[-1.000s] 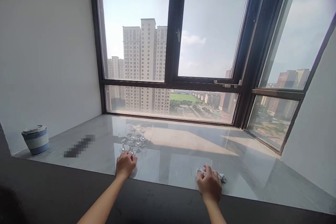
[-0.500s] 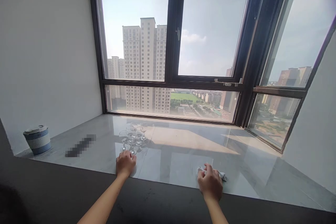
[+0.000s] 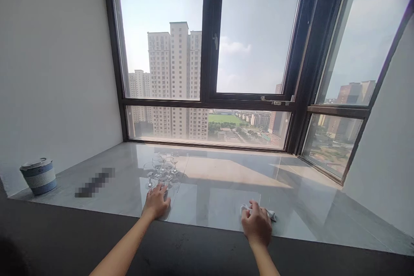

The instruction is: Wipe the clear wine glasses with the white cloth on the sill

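My left hand (image 3: 156, 202) is at the near edge of the sill, just in front of a cluster of clear stemmed glasses (image 3: 157, 163). Its fingers reach forward and the thumb sits apart; the fingertips overlap the nearest glass, and I cannot tell whether they touch it. A single stemmed glass (image 3: 149, 180) stands at the cluster's left front. Farther right, my right hand (image 3: 258, 224) is closed over a crumpled whitish cloth (image 3: 272, 214) lying on the sill, its fingers bent and pressing on it.
The glossy grey tiled sill (image 3: 210, 211) ends in a drop along its near edge. On the left stands a blue-and-white bucket (image 3: 39, 177), with a blurred dark patch (image 3: 94, 183) beside it. Dark-framed windows (image 3: 207, 104) close off the back and right.
My left hand has loosened from a more closed shape, its fingers stretching forward and thumb moving out. My right hand stays on the cloth. The whole view has shifted slightly.
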{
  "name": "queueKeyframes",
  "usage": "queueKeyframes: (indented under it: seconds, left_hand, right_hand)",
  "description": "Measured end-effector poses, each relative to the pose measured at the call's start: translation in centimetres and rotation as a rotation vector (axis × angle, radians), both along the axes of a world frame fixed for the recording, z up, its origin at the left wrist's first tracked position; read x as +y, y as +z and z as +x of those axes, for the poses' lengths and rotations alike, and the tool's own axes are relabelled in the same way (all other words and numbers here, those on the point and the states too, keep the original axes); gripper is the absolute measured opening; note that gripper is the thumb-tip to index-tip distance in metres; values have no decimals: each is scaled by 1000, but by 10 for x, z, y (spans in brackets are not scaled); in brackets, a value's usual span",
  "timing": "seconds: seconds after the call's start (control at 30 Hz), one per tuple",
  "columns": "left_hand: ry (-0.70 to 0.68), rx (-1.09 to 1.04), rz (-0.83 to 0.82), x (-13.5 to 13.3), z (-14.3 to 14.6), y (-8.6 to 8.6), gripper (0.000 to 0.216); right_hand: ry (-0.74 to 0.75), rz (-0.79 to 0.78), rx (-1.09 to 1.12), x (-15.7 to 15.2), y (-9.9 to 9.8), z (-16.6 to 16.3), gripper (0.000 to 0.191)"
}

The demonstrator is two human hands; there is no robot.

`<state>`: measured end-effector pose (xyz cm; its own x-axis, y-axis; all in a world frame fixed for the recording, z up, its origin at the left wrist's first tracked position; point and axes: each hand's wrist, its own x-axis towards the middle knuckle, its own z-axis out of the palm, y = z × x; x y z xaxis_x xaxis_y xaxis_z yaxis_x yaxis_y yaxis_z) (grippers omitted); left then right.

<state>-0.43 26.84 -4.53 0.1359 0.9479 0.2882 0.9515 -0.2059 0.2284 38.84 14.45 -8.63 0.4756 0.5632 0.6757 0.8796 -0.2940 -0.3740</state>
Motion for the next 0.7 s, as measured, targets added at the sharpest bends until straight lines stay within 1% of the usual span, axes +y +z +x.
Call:
queueKeyframes:
  seconds: [0.1,0.2,0.27,0.33,0.4,0.53,0.6,0.7]
  left_hand:
    - [-89,-6,55,-5,-2,3,41]
    - [-156,-35,61,-10,-4,5,31]
    - [-189,-41,63,-12,0,4,28]
    - [-230,-35,75,-16,12,2,25]
    - [-292,-27,91,-24,30,0,24]
    - [-399,-24,130,-47,68,-1,23]
    - [-429,-16,131,-56,78,0,25]
    - [-452,11,132,-63,82,3,26]
  right_hand:
    - [0,-6,6,0,2,-1,32]
    - [1,-9,17,-2,6,-2,31]
    - [6,-13,25,-2,8,-3,31]
    - [10,-15,33,-3,8,-4,30]
    - [16,-15,44,-2,8,-4,30]
    - [40,21,58,-3,9,-5,33]
    - [20,62,45,-5,12,-7,39]
    - [-64,101,21,-9,17,-12,47]
